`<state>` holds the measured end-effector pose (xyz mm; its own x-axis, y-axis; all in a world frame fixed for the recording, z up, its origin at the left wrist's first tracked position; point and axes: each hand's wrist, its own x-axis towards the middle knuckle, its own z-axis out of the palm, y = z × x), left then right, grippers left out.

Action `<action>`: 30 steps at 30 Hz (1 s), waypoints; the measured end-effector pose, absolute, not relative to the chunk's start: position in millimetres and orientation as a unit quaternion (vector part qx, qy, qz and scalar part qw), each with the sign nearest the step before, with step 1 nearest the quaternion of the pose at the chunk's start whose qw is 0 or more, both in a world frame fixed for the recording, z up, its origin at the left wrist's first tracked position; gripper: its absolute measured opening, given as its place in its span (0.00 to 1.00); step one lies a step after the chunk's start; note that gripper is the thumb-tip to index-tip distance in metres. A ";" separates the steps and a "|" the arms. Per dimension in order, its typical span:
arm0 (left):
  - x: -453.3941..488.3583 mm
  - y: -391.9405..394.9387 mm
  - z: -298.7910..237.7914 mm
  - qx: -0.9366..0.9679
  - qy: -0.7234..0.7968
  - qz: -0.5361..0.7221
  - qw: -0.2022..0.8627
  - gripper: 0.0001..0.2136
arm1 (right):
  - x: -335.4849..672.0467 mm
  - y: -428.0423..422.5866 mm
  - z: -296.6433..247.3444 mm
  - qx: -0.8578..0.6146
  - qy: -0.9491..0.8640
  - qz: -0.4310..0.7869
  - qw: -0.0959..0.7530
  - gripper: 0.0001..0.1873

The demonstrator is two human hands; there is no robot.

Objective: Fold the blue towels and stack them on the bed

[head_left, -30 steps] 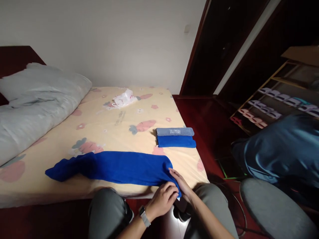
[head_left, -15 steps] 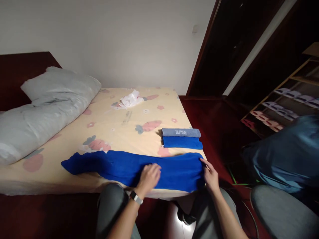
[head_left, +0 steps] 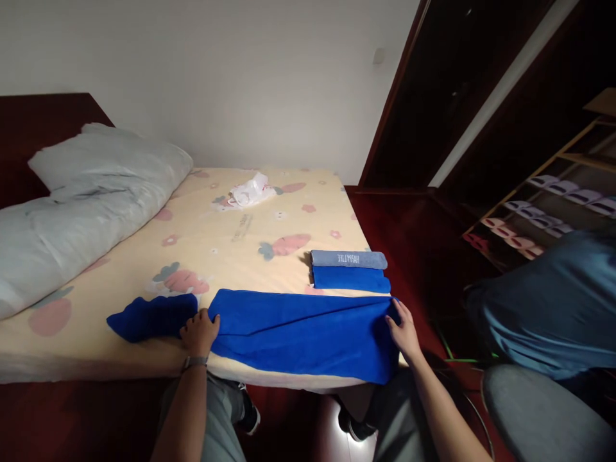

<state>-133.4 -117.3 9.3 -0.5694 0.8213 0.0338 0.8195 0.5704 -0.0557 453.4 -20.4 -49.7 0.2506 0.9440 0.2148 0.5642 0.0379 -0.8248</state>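
blue towel (head_left: 303, 343) lies lengthwise along the near edge of the bed (head_left: 262, 273), with a hand at each end. the right hand (head_left: 403, 328) is nearly closed at the far right corner, thumb on the top face, and seems to pinch the edge. the left hand (head_left: 199, 332) curls over the left end with its thumb on the cloth; its underside is hidden, so i cannot tell whether it grips or only presses. between them the towel is spread long and mostly flat, one slanting crease running across it.

just past the left hand lies a rumpled blue piece (head_left: 151, 316). bare sheet shows in part of the gap, but the hand covers the rest, so i cannot tell if the two are joined.

beyond the towel's right half, a grey bundle (head_left: 349, 258) with pale lettering and a blue bundle (head_left: 353, 278) sit side by side, touching, compact and neat. those two look finished; the towel in hand looks roughly straightened but not yet bundled, and the rumpled piece is unsmoothed.
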 end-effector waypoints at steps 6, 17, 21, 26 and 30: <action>-165.5 -115.9 9.4 -0.443 -0.894 -0.042 0.041 0.23 | 453.2 -19.1 -59.6 -0.671 -0.565 0.223 0.426 0.36; -278.9 -106.5 43.5 -0.264 -0.896 -0.351 0.071 0.21 | 459.3 -15.6 -71.9 -0.667 -0.582 0.227 0.406 0.33; -317.0 -100.7 84.1 -0.178 -0.870 -0.425 0.176 0.25 | 452.9 -17.1 -63.7 -0.650 -0.595 0.213 0.422 0.32; -243.3 -103.7 46.7 -0.347 -0.869 -0.331 0.123 0.25 | 445.1 -17.9 -57.4 -0.641 -0.597 0.207 0.435 0.32; -184.8 -90.3 -3.7 -0.437 -0.863 -0.254 -0.023 0.23 | 440.9 -20.1 -54.0 -0.649 -0.592 0.214 0.427 0.32</action>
